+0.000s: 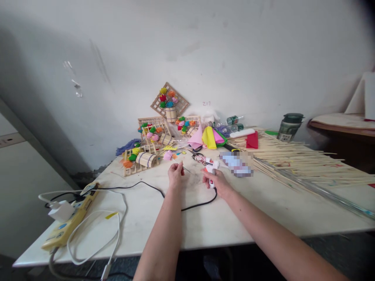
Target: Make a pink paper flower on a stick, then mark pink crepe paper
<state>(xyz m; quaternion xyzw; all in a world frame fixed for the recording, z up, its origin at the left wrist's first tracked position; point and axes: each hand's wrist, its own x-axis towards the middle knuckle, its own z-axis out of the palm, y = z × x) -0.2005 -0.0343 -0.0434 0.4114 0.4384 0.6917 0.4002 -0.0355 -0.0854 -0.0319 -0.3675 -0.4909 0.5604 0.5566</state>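
Your right hand (219, 182) wraps the glue gun (211, 168), likely for trigger control; left hand (175, 174), at its 9 o'clock, pinches a thin sliver (186, 169).

Two hands (175, 174), one glue gun (212, 169), one yellow power strip (64, 229), one white plug-in charger (61, 211), one green-lidded cup (289, 128). Four barrel-shaped stick pots (171, 114) and one large yellow sheet (208, 138). The loose thin wooden sticks (293, 155) are too many to count.
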